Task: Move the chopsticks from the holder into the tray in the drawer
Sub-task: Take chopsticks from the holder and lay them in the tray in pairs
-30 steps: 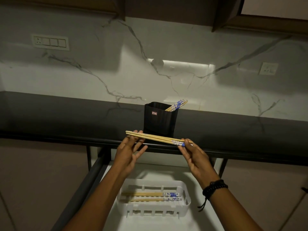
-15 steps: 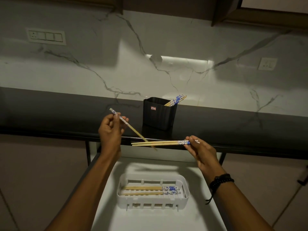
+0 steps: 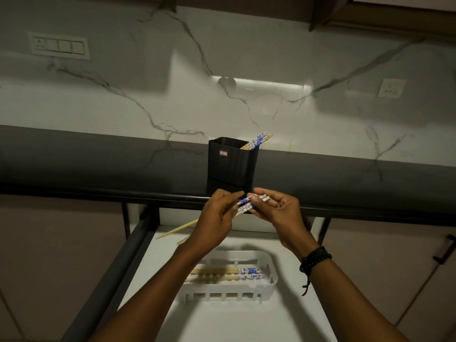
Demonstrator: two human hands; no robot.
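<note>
Both hands meet above open drawer [image 3: 153, 267], just in front of counter [image 3: 98, 169] edge. Left hand [image 3: 217, 218] and right hand [image 3: 278, 211] pinch blue-patterned ends of held chopsticks [image 3: 243, 206]; plain tips slant down-left past left wrist. Holder [image 3: 232, 161] on counter, more chopsticks leaning inside. White tray [image 3: 269, 282] in drawer holds several chopsticks lying flat.
</note>
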